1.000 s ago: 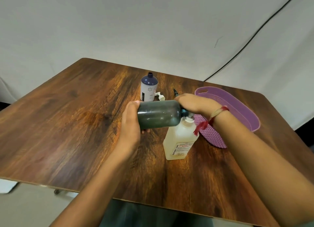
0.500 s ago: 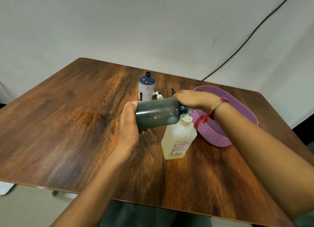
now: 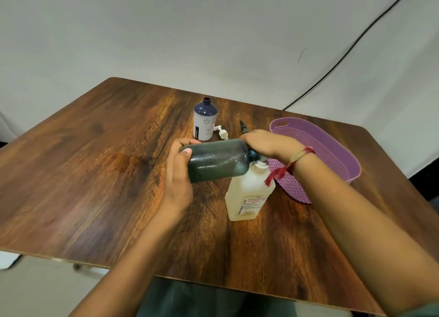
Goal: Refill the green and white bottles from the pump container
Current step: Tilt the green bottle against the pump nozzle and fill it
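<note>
left hand (image 3: 177, 174) wraps base of green bottle (image 3: 217, 160), held sideways over table middle, long axis left-right, mouth at pump container (image 3: 249, 193) spout. right hand (image 3: 266, 143) presses pump head, closer to it. white bottle (image 3: 205, 122) uncapped toward far edge.
</note>
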